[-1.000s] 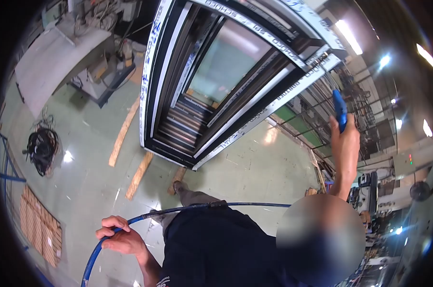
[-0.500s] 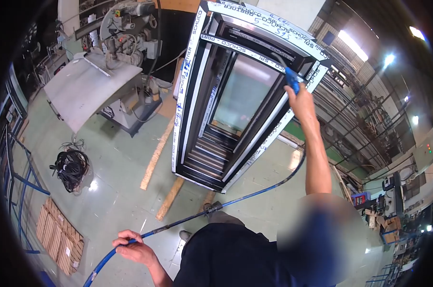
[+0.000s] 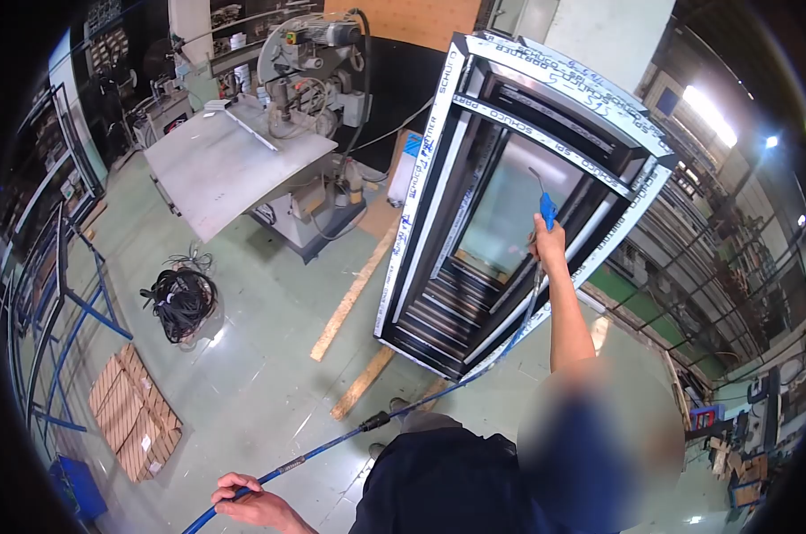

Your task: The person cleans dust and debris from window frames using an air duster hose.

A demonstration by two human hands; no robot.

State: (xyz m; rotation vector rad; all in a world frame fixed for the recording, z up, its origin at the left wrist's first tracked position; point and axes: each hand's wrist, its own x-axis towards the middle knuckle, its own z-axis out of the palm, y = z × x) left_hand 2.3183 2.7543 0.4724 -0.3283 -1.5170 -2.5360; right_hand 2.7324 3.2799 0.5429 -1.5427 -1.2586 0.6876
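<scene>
My right hand (image 3: 549, 242) is wrapped round a blue air blow gun (image 3: 548, 208), whose thin bent nozzle points up and away over the glass pane (image 3: 508, 200). The pane sits inside a dark window frame (image 3: 399, 258) covered with white printed protective tape, leaning upright in front of me. From the gun a blue air hose (image 3: 332, 443) drops along the frame's lower right side and crosses in front of my body. At the lower left, my left hand (image 3: 253, 507) is closed round this hose.
A machine with a grey metal table (image 3: 234, 165) stands at the left. On the floor lie a coil of black cable (image 3: 182, 303), a slatted wooden panel (image 3: 134, 414) and wooden battens (image 3: 360, 383) by the frame's foot. Blue metal racks (image 3: 73, 356) are at far left.
My right hand has brought the blow gun down from the frame's upper right crossbar to in front of the pane. The view has turned, shifting the frame rightward. My left hand still holds the hose.
</scene>
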